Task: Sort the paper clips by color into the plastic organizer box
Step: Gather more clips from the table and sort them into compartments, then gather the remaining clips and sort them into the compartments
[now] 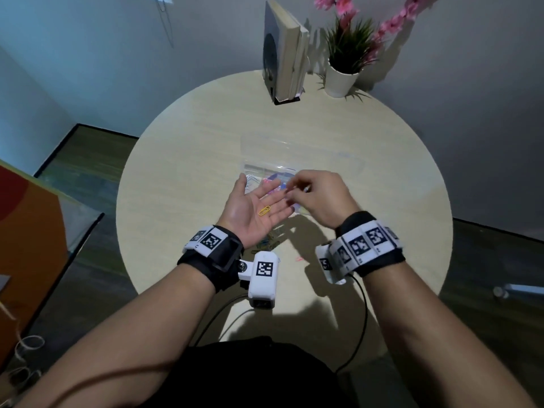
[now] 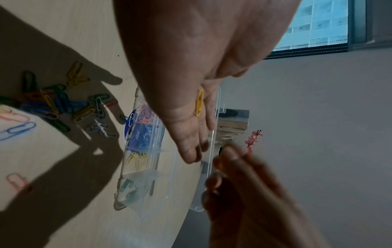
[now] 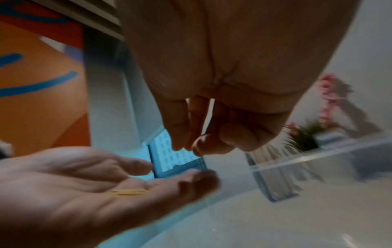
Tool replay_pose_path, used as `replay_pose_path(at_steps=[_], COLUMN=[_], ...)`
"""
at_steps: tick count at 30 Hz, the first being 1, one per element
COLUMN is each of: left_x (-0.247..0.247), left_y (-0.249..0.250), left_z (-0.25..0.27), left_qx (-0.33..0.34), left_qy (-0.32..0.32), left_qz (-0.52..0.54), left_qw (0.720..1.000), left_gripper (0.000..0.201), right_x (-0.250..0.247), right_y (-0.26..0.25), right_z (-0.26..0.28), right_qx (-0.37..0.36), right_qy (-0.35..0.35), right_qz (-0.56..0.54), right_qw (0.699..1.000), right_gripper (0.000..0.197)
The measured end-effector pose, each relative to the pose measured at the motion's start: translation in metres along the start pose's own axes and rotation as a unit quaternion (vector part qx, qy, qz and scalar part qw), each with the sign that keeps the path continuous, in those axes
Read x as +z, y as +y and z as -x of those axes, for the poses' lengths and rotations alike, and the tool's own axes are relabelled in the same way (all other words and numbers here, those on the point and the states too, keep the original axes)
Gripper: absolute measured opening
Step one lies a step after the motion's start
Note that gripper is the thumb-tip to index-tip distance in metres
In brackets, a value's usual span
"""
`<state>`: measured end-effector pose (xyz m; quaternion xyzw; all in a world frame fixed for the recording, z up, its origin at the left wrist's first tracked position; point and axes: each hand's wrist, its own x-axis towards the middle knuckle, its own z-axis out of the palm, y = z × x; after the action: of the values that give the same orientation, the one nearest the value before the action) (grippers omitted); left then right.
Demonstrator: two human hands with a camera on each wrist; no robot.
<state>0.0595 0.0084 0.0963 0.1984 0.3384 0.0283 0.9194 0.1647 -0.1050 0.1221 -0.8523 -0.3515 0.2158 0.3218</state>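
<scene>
My left hand (image 1: 259,201) is held palm up and flat above the table, with one yellow paper clip (image 1: 264,210) lying on its fingers (image 2: 199,102). Just to its right, my right hand (image 1: 294,192) hovers with thumb and fingertips (image 3: 199,144) pinched together; no clip shows between them. Below both hands lies the clear plastic organizer box (image 2: 157,151), its lid open, with pink, blue, yellow and green clips in separate compartments. A loose pile of mixed clips (image 2: 53,104) lies on the table under my left wrist (image 1: 265,244).
A single pink clip (image 1: 298,258) lies apart near my right wrist. At the far edge of the round table (image 1: 176,160) stand books in a holder (image 1: 284,54) and a potted plant (image 1: 343,75). An orange panel (image 1: 23,231) stands to the left.
</scene>
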Motion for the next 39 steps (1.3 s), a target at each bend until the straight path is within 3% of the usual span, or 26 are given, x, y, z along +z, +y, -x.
replay_pose_path(at_steps=[4, 17, 21, 24, 28, 31, 36, 38, 39], left_x=[0.002, 0.001, -0.008, -0.022, -0.042, -0.052, -0.078, -0.098, -0.108], left_y=[-0.002, -0.008, -0.005, 0.004, 0.016, 0.021, 0.025, 0.028, 0.029], left_z=[0.003, 0.013, 0.012, 0.011, 0.009, 0.005, -0.004, -0.012, -0.014], left_qx=[-0.011, -0.013, 0.005, 0.037, 0.068, 0.085, 0.075, 0.074, 0.075], left_qy=[-0.019, -0.027, -0.003, 0.039, 0.086, 0.114, 0.178, 0.208, 0.219], left_qz=[-0.006, -0.019, -0.048, -0.083, -0.103, -0.145, -0.268, -0.37, -0.442], left_qw=[1.0, 0.999, 0.999, 0.995, 0.989, 0.979, 0.944, 0.902, 0.867], left_gripper=[0.077, 0.075, 0.061, 0.039, 0.024, 0.019, 0.014, 0.032, 0.039], right_x=[0.015, 0.022, 0.019, 0.011, 0.007, 0.012, 0.03, 0.041, 0.047], right_y=[-0.026, -0.04, -0.024, 0.007, 0.047, 0.056, 0.058, 0.063, 0.067], right_z=[0.013, 0.031, 0.02, 0.0, -0.028, -0.041, -0.035, -0.021, -0.013], right_qx=[-0.058, -0.08, -0.012, 0.102, 0.224, 0.266, 0.231, 0.209, 0.204], right_qy=[-0.092, -0.09, -0.072, -0.027, 0.041, 0.039, 0.02, -0.026, -0.057], right_qz=[0.072, 0.153, 0.047, -0.028, 0.018, 0.055, 0.0, 0.0, 0.021], right_qw=[0.991, 0.981, 0.996, 0.994, 0.974, 0.962, 0.973, 0.977, 0.977], right_gripper=[0.021, 0.003, 0.01, 0.015, 0.023, 0.022, 0.004, 0.005, 0.008])
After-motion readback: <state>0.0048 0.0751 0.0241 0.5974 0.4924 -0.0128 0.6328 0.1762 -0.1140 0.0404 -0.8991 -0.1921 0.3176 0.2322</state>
